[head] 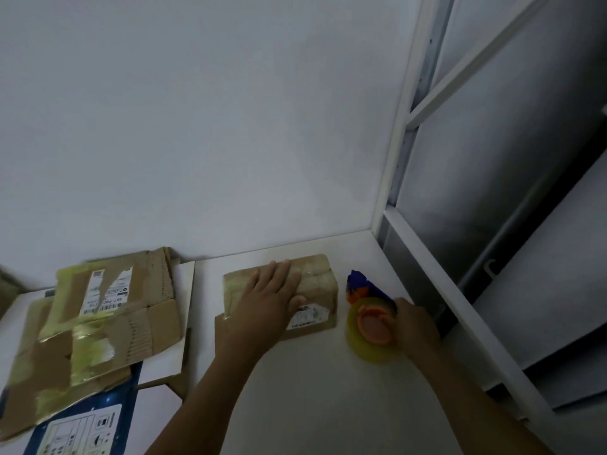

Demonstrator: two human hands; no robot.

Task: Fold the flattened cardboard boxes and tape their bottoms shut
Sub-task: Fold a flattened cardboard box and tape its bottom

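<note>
**Palm on the box, tape in my other hand**

My left hand [269, 297] lies flat on top of the small cardboard box [315, 274], fingers straight and a little spread, pressing on the taped face. The box stands folded up on the white table [328, 405], straight ahead of that hand and close to the wall [197, 126]. A white label shows on its near side, just past my thumb.

Just to the right of the box, and apart from it, my right hand [415, 326] grips the tape dispenser [371, 326]. My fingers curl round its far side, and the yellowish roll with its orange hub faces me. The blue body points away from me toward the wall. I cannot tell whether the roll touches the table.

Well to the left of my left hand lies a pile of flattened cardboard boxes [98, 310], patched with yellowish tape and torn labels. It rests partly on a white board [184, 290] and partly on a flat blue printed box [82, 428], nearer to me.

Beyond my right hand, a white frame [404, 126] runs along the table's edge.
</note>
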